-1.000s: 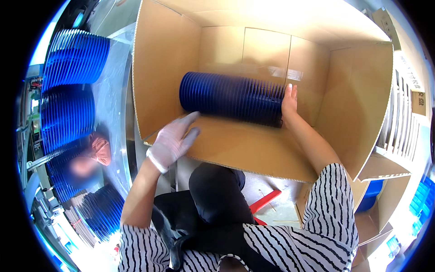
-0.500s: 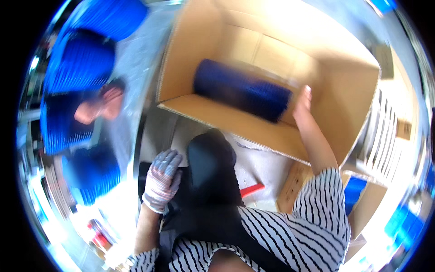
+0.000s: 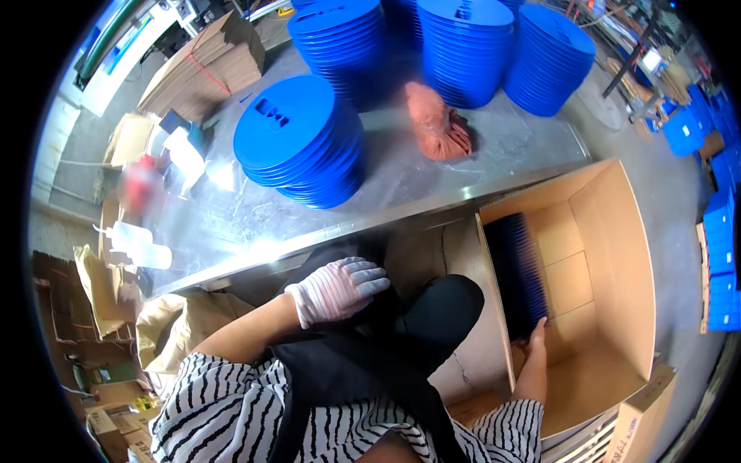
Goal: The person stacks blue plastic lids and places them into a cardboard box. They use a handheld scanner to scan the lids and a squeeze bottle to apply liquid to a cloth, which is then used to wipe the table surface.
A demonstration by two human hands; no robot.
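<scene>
My left hand (image 3: 340, 291), in a pale striped knit glove, lies over my dark-clad leg with its fingers stretched out, holding nothing. My bare right hand (image 3: 534, 337) is inside the open cardboard box (image 3: 624, 285) at right. Its fingers touch the near end of a row of dark blue ribbed discs (image 3: 519, 274), which lies on its side along the box's left wall. The hand looks extended against that end rather than wrapped round it; part of it is hidden. The discs are slightly blurred.
The metal table (image 3: 401, 193) ahead bears a leaning blue disc stack (image 3: 297, 143), more blue stacks (image 3: 467, 50) and a crumpled reddish-brown cloth (image 3: 436, 123). White bottles (image 3: 139, 243) are at left. Bundled flat cardboard (image 3: 204, 65) lies far left. The box's near left edge borders my knee.
The view has swung left, so the box now appears farther right and more of the table shows. My right hand has come against the discs' end. My left hand stays over my leg.
</scene>
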